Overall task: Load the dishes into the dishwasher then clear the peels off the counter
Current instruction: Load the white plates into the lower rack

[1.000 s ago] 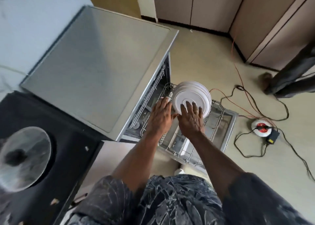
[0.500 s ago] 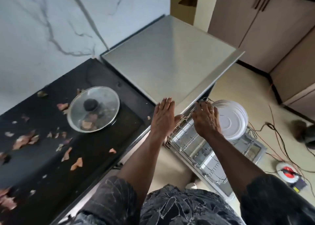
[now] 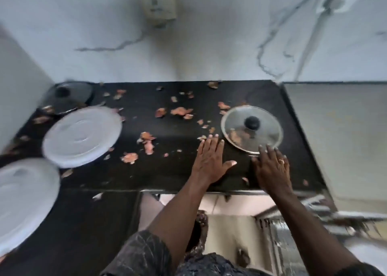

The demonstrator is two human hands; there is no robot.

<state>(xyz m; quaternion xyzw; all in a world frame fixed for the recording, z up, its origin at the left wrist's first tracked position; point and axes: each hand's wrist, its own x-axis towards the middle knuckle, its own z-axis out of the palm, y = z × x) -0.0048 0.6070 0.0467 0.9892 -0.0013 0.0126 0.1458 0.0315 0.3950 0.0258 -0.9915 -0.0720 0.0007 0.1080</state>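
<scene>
— What lies left of the glass lid (image 3: pixel 252 129)?
— Two white plates (image 3: pixel 81 136) on the black tabletop (image 3: pixel 178 171), well apart from it; peels (image 3: pixel 181 111) scattered between.
— And the hands?
— The left hand (image 3: pixel 210 160) is just left of the lid, fingers straight, empty. The right hand (image 3: pixel 272 171) is at its near rim, fingers spread, holding nothing.

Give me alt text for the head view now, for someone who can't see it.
The left hand and right hand, both open, reach over a black counter strewn with peels toward a glass lid. Two white plates lie further left.
</scene>
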